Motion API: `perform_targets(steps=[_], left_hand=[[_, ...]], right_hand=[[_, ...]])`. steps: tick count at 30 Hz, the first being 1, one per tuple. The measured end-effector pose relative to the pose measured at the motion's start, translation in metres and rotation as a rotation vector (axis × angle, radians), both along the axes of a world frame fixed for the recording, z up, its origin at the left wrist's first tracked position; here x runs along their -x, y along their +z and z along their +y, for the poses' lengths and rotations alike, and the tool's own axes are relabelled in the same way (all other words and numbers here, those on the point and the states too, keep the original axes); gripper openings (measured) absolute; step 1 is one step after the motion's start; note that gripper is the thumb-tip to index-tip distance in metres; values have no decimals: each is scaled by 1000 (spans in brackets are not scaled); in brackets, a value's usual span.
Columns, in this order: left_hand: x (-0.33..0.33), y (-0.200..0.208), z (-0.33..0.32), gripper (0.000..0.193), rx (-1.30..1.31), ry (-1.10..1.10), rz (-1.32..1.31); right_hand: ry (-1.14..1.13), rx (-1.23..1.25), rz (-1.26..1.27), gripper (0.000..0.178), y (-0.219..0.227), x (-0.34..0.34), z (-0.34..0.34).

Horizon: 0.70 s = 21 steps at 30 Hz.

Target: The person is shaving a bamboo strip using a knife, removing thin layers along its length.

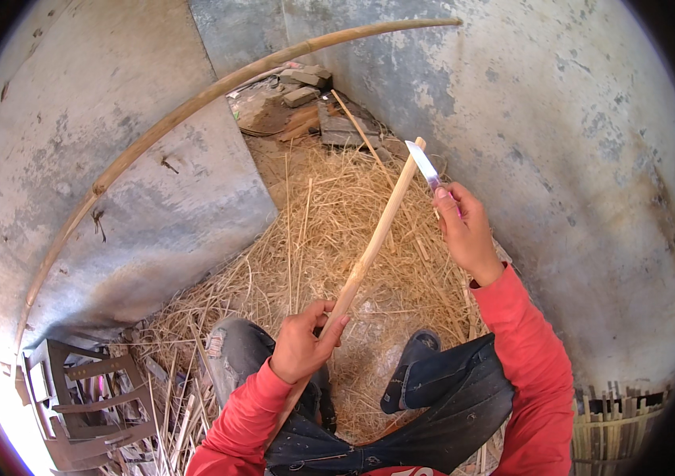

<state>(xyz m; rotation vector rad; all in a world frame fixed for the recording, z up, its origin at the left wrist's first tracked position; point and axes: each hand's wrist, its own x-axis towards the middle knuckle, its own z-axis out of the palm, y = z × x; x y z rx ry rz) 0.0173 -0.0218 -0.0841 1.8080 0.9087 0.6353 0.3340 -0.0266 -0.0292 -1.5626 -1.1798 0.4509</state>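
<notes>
A long pale bamboo strip (377, 242) slants up and away from my lap. My left hand (305, 337) is closed around its lower part, with the near end running down beside my left forearm. In my right hand (464, 230) is a knife (425, 164) with a bright blade and a pinkish-purple handle. The blade lies at the far end of the strip, its tip pointing up and left; whether it touches the strip I cannot tell. My fingers hide most of the knife's handle.
Straw-like shavings (337, 190) cover the floor around my feet. A long bamboo pole (163, 127) curves across the left wall. Bricks (303, 87) lie in the far corner. At lower left stands a dark slatted chair (99, 397); a bamboo basket (615, 428) is at lower right.
</notes>
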Motion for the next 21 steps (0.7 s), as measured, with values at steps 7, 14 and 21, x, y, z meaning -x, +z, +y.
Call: perform_targets(steps=[7, 14, 21], left_hand=[[-4, 6, -4, 19, 217, -25, -64], [-2, -2, -7, 15, 74, -2, -31], [-4, -2, -15, 14, -14, 17, 6]], right_hand=[[-36, 1, -248, 25, 0, -4, -1], [13, -30, -250, 47, 4, -4, -1], [-47, 73, -337, 46, 10, -15, 4]])
